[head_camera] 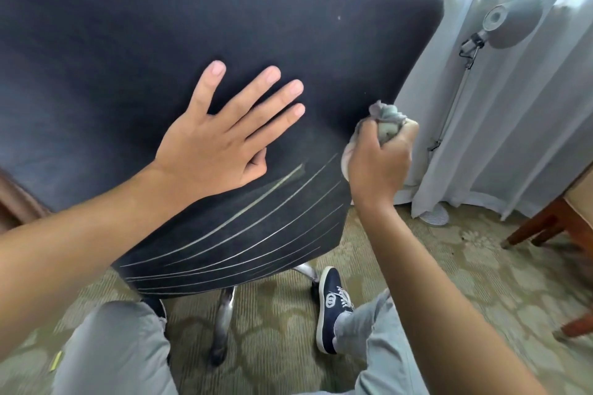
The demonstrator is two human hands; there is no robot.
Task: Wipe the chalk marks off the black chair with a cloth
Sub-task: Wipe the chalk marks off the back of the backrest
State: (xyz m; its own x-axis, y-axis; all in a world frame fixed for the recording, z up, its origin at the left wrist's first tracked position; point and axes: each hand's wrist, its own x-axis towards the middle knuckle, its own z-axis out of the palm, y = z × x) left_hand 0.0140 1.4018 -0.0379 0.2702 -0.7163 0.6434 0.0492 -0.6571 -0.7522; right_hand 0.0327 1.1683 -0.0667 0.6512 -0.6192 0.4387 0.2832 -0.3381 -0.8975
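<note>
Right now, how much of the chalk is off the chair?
Little, if any. Long chalk marks still cross the lower chair back; one upper line looks smudged. The right hand grips a bunched cloth at the chair's edge, the left hand braces flat. Nearly all wiping remains.

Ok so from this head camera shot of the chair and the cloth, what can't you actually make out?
- Chalk marks: their left ends pass under the left forearm.
- Cloth: mostly bunched inside the right hand; whether it touches the black chair is unclear.
- Chair's seat and front: hidden behind the backrest.
- Chair's base: blurred, partly behind the knees.
- Floor lamp: soft, its foot behind the curtain.
</note>
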